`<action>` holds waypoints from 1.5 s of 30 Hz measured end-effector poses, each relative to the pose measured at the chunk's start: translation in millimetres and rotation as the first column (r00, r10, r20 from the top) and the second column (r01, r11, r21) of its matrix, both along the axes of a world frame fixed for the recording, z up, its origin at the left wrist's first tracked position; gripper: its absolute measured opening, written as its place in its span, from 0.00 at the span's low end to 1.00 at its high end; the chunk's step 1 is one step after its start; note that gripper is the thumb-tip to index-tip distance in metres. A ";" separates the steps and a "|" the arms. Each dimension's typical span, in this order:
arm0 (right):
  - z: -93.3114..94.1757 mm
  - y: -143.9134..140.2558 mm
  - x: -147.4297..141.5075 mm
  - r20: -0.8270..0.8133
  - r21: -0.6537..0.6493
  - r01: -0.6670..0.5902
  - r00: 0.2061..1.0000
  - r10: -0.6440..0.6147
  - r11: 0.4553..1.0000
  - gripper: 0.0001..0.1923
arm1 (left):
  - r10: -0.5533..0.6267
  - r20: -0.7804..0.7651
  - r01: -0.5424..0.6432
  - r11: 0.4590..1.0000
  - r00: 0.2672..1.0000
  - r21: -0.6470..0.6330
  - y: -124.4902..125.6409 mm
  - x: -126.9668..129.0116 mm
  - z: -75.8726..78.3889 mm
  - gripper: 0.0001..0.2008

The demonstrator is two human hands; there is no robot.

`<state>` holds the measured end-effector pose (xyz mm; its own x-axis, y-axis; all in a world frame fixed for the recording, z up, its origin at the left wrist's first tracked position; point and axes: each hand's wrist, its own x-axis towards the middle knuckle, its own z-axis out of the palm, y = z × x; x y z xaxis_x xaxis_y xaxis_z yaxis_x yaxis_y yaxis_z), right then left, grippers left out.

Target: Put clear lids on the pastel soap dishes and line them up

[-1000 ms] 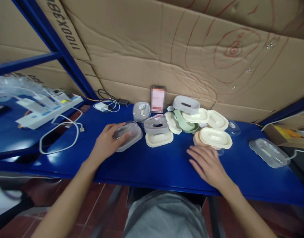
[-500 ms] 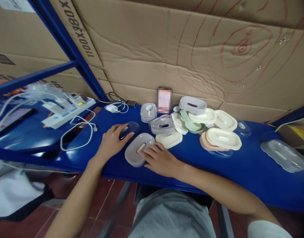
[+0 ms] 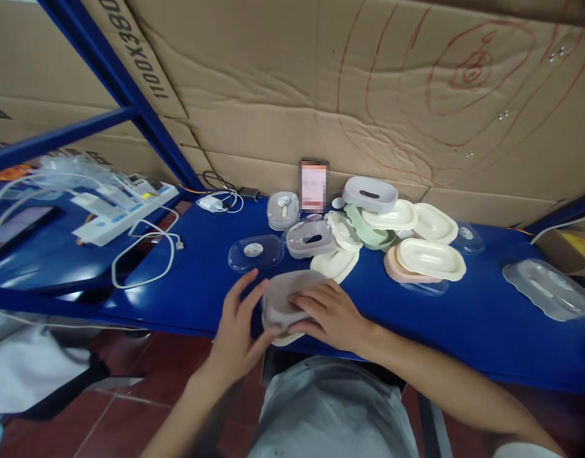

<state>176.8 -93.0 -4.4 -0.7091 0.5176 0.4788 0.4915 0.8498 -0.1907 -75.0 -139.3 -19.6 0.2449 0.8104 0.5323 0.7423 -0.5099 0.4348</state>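
Against cardboard walls, a blue shelf [image 3: 178, 299], both hands [image 3: 283, 315] clasped around a grey soap dish [image 3: 285, 296].

Dim, bluish light — glare on the blue shelf [image 3: 187, 299], edges bowed, perhaps slightly motion-blurred.

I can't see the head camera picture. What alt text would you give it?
Two bare hands, left hand and right hand, grip a grey oval soap dish at the near edge of a blue table. Behind lie a clear lid and a pile of pastel dishes.
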 end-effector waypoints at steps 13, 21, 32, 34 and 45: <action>3.5 19.8 17.0 0.084 0.084 0.159 0.983 -0.166 0.984 0.15 | 0.175 -0.262 -0.166 0.984 0.949 0.058 11.3 -15.2 -7.4 0.14; 3.4 10.3 8.7 0.072 0.011 0.128 0.989 -0.128 0.992 0.22 | 0.158 -0.147 -0.169 0.984 0.976 -0.060 84.6 -28.4 35.7 0.19; -2.7 15.4 9.5 0.013 0.102 0.119 0.993 -0.121 0.988 0.18 | 0.313 -0.274 -0.387 0.879 0.909 -0.280 217.7 38.1 51.5 0.37; -1.7 16.2 12.1 0.011 0.095 0.128 0.991 -0.130 0.987 0.18 | 0.359 -0.258 -0.424 0.864 0.897 -0.272 218.0 31.1 48.6 0.38; 52.7 79.6 -10.0 0.179 0.087 0.133 0.973 -0.147 0.987 0.23 | 0.491 -0.039 -0.469 0.802 0.870 -0.369 240.1 -27.2 39.0 0.24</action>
